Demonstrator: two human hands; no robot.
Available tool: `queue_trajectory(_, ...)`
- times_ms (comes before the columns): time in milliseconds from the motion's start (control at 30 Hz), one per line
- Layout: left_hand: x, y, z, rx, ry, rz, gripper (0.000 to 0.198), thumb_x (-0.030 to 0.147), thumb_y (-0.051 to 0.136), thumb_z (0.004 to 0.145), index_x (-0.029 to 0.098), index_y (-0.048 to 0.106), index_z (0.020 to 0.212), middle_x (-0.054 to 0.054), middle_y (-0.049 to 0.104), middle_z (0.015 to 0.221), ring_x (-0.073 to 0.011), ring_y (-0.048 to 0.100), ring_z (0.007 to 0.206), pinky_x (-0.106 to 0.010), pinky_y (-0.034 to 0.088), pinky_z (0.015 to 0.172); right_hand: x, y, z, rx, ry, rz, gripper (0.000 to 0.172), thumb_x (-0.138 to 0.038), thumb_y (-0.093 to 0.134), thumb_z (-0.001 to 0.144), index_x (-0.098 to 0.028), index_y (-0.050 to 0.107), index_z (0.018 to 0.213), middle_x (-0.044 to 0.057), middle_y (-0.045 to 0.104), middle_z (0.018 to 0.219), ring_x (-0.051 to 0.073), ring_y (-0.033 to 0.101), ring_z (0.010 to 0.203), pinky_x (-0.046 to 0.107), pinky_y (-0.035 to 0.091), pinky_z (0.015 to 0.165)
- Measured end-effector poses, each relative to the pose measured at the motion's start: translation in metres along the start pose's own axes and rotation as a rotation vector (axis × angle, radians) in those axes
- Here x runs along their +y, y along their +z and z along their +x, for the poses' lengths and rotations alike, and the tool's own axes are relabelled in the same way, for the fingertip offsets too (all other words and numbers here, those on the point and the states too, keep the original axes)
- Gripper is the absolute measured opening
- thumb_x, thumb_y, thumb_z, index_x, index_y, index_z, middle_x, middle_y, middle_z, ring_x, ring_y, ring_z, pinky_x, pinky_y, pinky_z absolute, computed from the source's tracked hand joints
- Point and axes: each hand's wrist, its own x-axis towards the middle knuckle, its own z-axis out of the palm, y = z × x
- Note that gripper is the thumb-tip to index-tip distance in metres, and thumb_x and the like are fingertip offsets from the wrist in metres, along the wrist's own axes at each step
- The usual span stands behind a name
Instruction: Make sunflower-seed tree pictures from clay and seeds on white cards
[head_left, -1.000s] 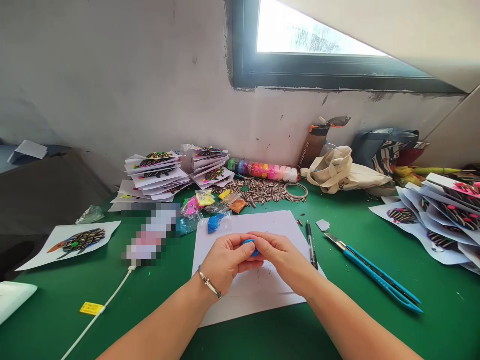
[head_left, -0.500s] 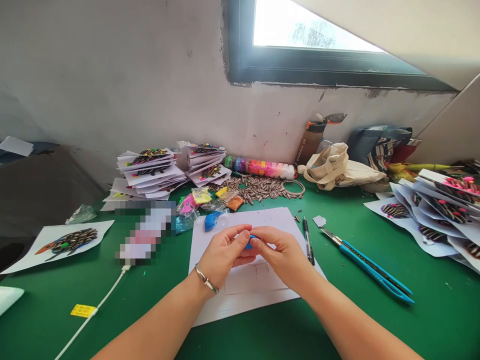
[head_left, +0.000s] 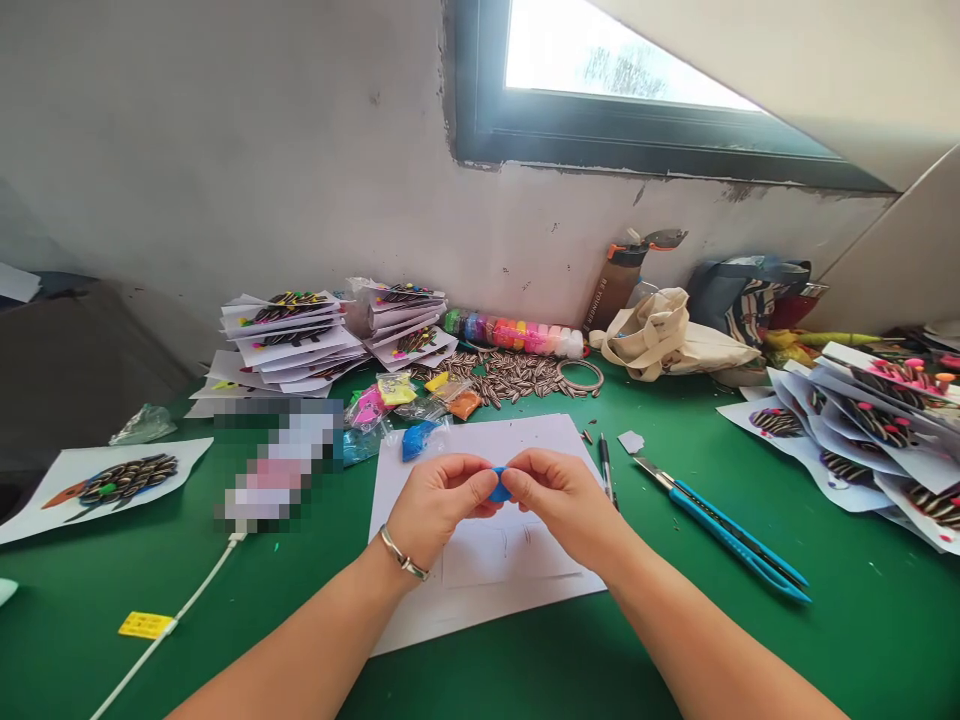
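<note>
Between the fingertips of both hands is a small lump of blue modelling clay (head_left: pixel 499 485). My left hand (head_left: pixel 448 500), with a silver bracelet at the wrist, pinches it from the left. On the other side my right hand (head_left: pixel 553 500) grips it with thumb and fingers, which partly cover it. Both hands are above white paper (head_left: pixel 420 610), where a smaller sheet with a few pencil lines (head_left: pixel 517 555) lies. Just beyond the left hand, a plastic bag of blue clay (head_left: pixel 420 440) rests on the paper's far edge.
A blue utility knife (head_left: pixel 735 540) with its blade out and a black pen (head_left: pixel 606 465) lie to the right. Sunflower seeds (head_left: pixel 517 375) are scattered behind. Stacks of seed pictures (head_left: pixel 289 335) stand left and right. A white cable (head_left: pixel 176 620) crosses the left side.
The fingers have shifted on the blue clay, which shows more between the fingertips now. The left fingers have curled in more. The camera view has turned slightly right.
</note>
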Motion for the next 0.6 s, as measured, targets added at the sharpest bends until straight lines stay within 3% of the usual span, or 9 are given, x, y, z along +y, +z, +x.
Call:
queue_trajectory(167, 0.005, 0.002, -0.002, -0.008, 0.021, 0.031, 0.030, 0.036, 0.083, 0.059, 0.014, 0.069, 0.072, -0.002, 0.067, 0.068, -0.0156, 0.063, 0.060, -0.030, 0.053, 0.062, -0.004, 0.002, -0.002, 0.018, -0.022, -0.023, 0.022, -0.037, 0.057, 0.083, -0.019, 0.064, 0.073, 0.000, 0.059, 0.069, 0.013, 0.051, 0.066, 0.026, 0.043, 0.061)
queue_trajectory(333, 0.013, 0.001, -0.006, 0.020, 0.102, 0.107, 0.027, 0.038, 0.079, 0.063, 0.014, 0.070, 0.072, -0.003, 0.067, 0.065, -0.0157, 0.062, 0.058, -0.028, 0.051, 0.058, -0.009, 0.000, -0.002, 0.000, 0.101, 0.167, 0.034, -0.050, 0.057, 0.082, -0.018, 0.063, 0.090, 0.001, 0.059, 0.067, 0.014, 0.055, 0.062, 0.026, 0.043, 0.054)
queue_trajectory(467, 0.009, -0.001, -0.004, -0.015, 0.070, 0.074, 0.033, 0.042, 0.080, 0.062, 0.014, 0.068, 0.074, -0.003, 0.066, 0.067, -0.0153, 0.062, 0.058, -0.028, 0.052, 0.058, -0.007, -0.001, -0.001, -0.122, 0.125, 0.149, 0.030, -0.045, 0.061, 0.080, -0.017, 0.059, 0.071, 0.000, 0.059, 0.065, 0.011, 0.051, 0.059, 0.024, 0.040, 0.055)
queue_trajectory(600, 0.004, -0.003, -0.002, -0.065, 0.033, 0.041, 0.037, 0.043, 0.079, 0.065, 0.016, 0.068, 0.088, -0.003, 0.068, 0.072, -0.0152, 0.063, 0.062, -0.028, 0.053, 0.062, -0.005, 0.001, -0.003, -0.081, 0.069, 0.060, 0.028, -0.041, 0.058, 0.083, -0.018, 0.056, 0.067, -0.002, 0.056, 0.059, 0.011, 0.050, 0.058, 0.023, 0.037, 0.054)
